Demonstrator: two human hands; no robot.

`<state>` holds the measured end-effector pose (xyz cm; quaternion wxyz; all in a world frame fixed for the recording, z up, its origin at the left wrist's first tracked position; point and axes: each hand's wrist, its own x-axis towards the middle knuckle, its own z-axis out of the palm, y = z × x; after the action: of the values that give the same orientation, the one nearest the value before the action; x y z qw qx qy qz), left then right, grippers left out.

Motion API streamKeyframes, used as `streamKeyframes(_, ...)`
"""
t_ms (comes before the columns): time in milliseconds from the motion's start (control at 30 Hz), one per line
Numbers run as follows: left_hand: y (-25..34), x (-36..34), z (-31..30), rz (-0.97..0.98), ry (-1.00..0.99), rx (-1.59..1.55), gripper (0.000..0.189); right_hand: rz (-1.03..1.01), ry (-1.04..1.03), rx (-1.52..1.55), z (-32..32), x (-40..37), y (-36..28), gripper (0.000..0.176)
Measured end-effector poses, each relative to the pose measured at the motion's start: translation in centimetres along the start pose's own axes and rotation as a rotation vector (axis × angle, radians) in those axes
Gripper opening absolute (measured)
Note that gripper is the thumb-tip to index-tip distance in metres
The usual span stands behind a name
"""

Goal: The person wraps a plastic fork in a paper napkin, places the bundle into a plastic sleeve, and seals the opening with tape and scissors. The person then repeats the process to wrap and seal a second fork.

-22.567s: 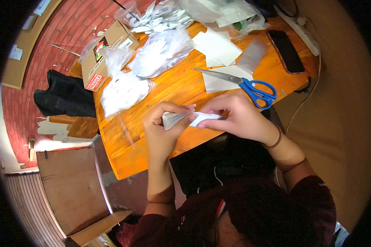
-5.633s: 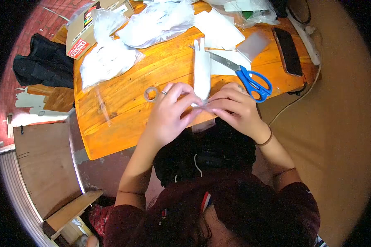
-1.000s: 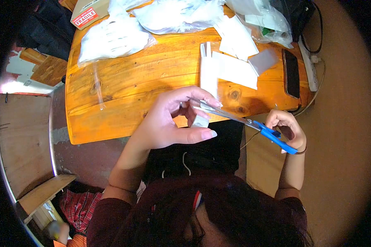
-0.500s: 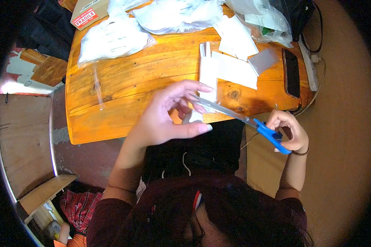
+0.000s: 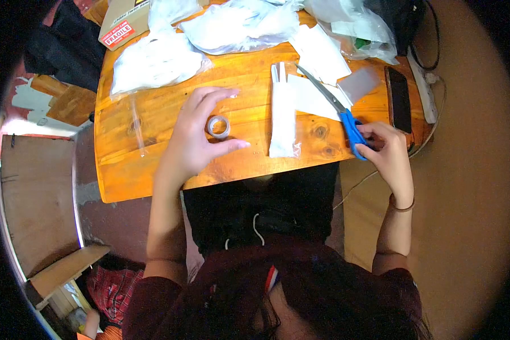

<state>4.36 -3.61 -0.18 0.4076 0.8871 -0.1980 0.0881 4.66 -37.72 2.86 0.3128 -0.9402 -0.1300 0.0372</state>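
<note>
My left hand point(image 5: 194, 130) is over the table's front left part, its thumb and fingers spread wide. Between them, close to the palm, is a small roll of tape point(image 5: 225, 134), which appears to rest on the wood apart from the fingertips. My right hand point(image 5: 386, 146) is closed on the blue handles of a pair of scissors point(image 5: 350, 126). Their blades point away to the upper left, over white paper point(image 5: 314, 97). Between my hands lies a narrow clear plastic packet point(image 5: 283, 122) with white contents, some strips showing at its far end.
Plastic bags of white items point(image 5: 158, 63) line the back of the wooden table point(image 5: 153, 175), beside a cardboard box point(image 5: 124, 25) with a FRAGILE label. A phone point(image 5: 399, 99) and a power strip point(image 5: 426, 96) are at the right edge. Another person's arm point(image 5: 92, 323) shows at lower left.
The roll of tape has left my left hand's grasp, and that hand has opened and moved left. My right hand has carried the scissors forward, down toward the papers.
</note>
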Motion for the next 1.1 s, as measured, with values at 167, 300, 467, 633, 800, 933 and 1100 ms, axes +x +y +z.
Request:
streamKeyframes(167, 2.8, 0.1, 0.0, 0.05, -0.047, -0.06, 0.069, -0.212, 0.298, -0.113, 0.9, 1.3, -4.6, 0.015)
streamKeyframes(300, 4.6, 0.4, 0.9, 0.121, -0.095, -0.125, 0.073, -0.406, 0.237, 0.411, 4.2, 2.7, -7.4, 0.016)
streamKeyframes(467, 5.2, 0.4, 2.2, 0.158, -0.073, -0.16, 0.071, -0.425, 0.242, 0.506, 5.4, 3.4, -8.2, 0.013)
streamKeyframes(633, 5.2, -0.1, 2.8, -0.025, -0.064, -0.132, 0.057, -0.44, 0.411, 0.729, 4.9, 2.8, -6.7, 0.009)
streamKeyframes(800, 5.1, -0.8, 5.6, -0.296, 0.068, -0.274, 0.049, -0.039, 0.178, 0.74, 6.5, 1.7, -4.5, 0.054)
streamKeyframes(933, 5.7, -0.2, 6.3, -0.411, -0.037, -0.354, 0.057, 0.035, 0.086, 0.761, 8.2, 1.5, -5.1, 0.078)
streamKeyframes(1100, 4.8, 0.4, 7.1, -0.409, 0.008, -0.436, 0.062, 0.047, 0.137, 0.774, 9.8, 2.3, -4.8, 0.078)
